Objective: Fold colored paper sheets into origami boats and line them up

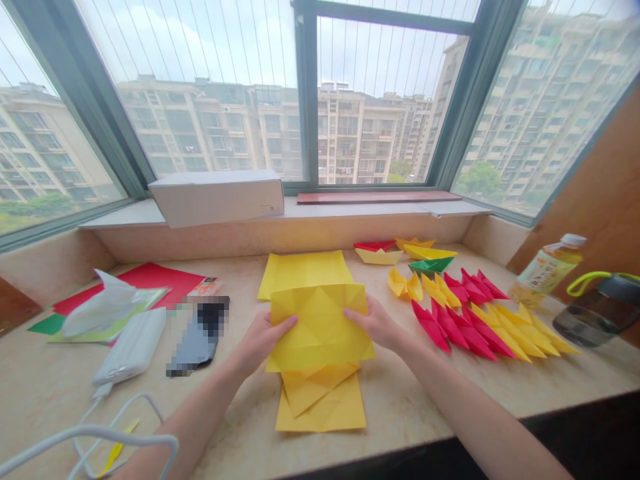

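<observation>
A creased yellow paper sheet [320, 327] is held up just above the stone counter [425, 407]. My left hand [260, 341] pinches its left edge, thumb on top. My right hand [376, 323] pinches its right edge the same way. Under the held sheet lie more yellow sheets [323, 403], one partly folded, and another flat yellow sheet [305, 270] lies behind it.
Rows of folded red and yellow paper pieces [480, 317] and small paper boats [400, 253] lie at the right. A bottle [547, 267] and a dark jug [597, 307] stand far right. A white power bank [131, 347] with cable, tissue pack, red paper [150, 277] and white box [217, 195] sit left.
</observation>
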`<state>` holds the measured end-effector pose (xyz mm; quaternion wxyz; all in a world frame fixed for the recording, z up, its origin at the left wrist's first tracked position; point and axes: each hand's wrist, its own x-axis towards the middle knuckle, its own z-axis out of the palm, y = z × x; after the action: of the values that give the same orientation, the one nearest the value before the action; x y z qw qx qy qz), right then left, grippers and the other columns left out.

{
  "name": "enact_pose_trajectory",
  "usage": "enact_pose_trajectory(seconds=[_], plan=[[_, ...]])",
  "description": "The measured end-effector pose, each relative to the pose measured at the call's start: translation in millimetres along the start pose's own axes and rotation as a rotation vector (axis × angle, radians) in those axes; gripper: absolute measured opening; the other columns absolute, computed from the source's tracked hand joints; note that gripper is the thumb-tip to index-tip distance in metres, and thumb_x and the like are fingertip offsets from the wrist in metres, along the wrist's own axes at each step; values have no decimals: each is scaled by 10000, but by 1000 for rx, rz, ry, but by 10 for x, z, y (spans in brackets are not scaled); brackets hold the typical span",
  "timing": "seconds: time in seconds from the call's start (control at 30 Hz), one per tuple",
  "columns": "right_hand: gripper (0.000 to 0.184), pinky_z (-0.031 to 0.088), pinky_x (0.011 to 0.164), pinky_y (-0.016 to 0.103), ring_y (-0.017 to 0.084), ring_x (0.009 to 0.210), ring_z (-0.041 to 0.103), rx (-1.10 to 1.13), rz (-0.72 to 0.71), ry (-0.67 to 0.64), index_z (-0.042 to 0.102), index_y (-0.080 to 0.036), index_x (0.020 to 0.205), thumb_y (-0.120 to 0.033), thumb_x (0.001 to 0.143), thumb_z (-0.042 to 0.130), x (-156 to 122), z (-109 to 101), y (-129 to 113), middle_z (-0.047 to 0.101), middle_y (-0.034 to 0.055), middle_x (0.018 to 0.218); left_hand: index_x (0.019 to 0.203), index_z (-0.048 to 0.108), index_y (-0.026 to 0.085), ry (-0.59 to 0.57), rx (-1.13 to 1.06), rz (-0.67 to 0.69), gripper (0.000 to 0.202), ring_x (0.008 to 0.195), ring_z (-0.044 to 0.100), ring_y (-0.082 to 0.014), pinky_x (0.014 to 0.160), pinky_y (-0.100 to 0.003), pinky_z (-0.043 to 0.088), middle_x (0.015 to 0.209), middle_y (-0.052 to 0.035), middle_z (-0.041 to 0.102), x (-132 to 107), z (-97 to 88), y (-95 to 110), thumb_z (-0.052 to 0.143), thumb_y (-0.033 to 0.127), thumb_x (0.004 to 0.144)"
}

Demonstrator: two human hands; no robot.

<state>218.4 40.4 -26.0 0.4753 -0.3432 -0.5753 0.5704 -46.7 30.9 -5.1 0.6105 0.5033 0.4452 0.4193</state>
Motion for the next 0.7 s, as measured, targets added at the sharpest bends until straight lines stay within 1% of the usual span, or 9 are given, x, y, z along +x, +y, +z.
enact_pose_trajectory(seconds=[0.1, 0.17, 0.23, 0.33, 0.4, 0.47, 0.57, 0.63, 0.7], plan=[[544, 548, 981, 455, 281, 1227, 608, -43, -63, 27, 525, -299, 1380, -380, 867, 687, -3, 20, 46, 605, 66, 1388, 1111, 720, 133, 17, 57, 24, 506, 980, 720, -368, 817, -454, 599, 1048, -146, 767, 4, 25, -36, 778, 480, 747], [544, 539, 993, 470, 279, 1243, 594, -85, -77, 39, 489, -316, 1423, -372, 902, 636, 2, 20, 74, 594, 60, 1403, 1151, 711, 131, 12, 97, 76, 530, 1035, 699, -379, 868, -475, 581, 1087, -149, 757, 8, 42, -67, 743, 502, 775], [471, 512, 1020, 494, 284, 1231, 600, -161, -108, 19, 535, -304, 1400, -361, 934, 580, 12, 5, 78, 622, 63, 1368, 1244, 669, 140, -6, 142, 155, 555, 1142, 650, -374, 970, -488, 533, 1207, -148, 714, 10, 52, -98, 694, 501, 822], [365, 427, 1097, 509, 288, 1264, 568, -327, -228, -36, 651, -284, 1295, -316, 943, 557, 27, -31, 43, 643, 64, 1342, 1394, 559, 178, -48, 211, 286, 577, 1319, 520, -343, 1121, -465, 407, 1428, -123, 566, 6, 52, -127, 616, 463, 895], [341, 426, 1090, 504, 290, 1253, 572, -402, -286, -55, 690, -286, 1246, -292, 921, 586, 31, -41, 18, 653, 68, 1324, 1437, 515, 203, -87, 254, 332, 566, 1377, 456, -325, 1165, -442, 347, 1496, -99, 494, -4, 48, -125, 584, 428, 923], [334, 445, 1067, 502, 293, 1222, 593, -423, -298, -55, 705, -283, 1224, -290, 904, 609, 27, -31, 9, 670, 76, 1295, 1424, 533, 219, -148, 281, 339, 535, 1382, 450, -319, 1174, -430, 333, 1497, -86, 493, -19, 49, -109, 594, 392, 921], [337, 461, 1052, 503, 304, 1205, 607, -350, -236, -18, 703, -257, 1225, -352, 916, 609, 4, 5, 21, 703, 83, 1235, 1365, 600, 229, -204, 252, 311, 506, 1343, 496, -331, 1135, -427, 390, 1452, -89, 546, -45, 61, -84, 653, 374, 884], [367, 537, 948, 495, 322, 1111, 664, -228, -115, 37, 707, -226, 1202, -433, 915, 611, -18, 23, 24, 742, 93, 1138, 1350, 614, 221, -178, 177, 263, 514, 1271, 564, -346, 1043, -431, 484, 1389, -110, 605, -60, 73, -74, 660, 415, 876], [406, 589, 821, 468, 326, 972, 717, -86, -6, 106, 713, -202, 1160, -495, 889, 636, -41, 34, 2, 764, 98, 1057, 1315, 638, 194, -122, 74, 201, 528, 1142, 650, -354, 913, -426, 559, 1273, -134, 682, -72, 86, -66, 650, 481, 872]])
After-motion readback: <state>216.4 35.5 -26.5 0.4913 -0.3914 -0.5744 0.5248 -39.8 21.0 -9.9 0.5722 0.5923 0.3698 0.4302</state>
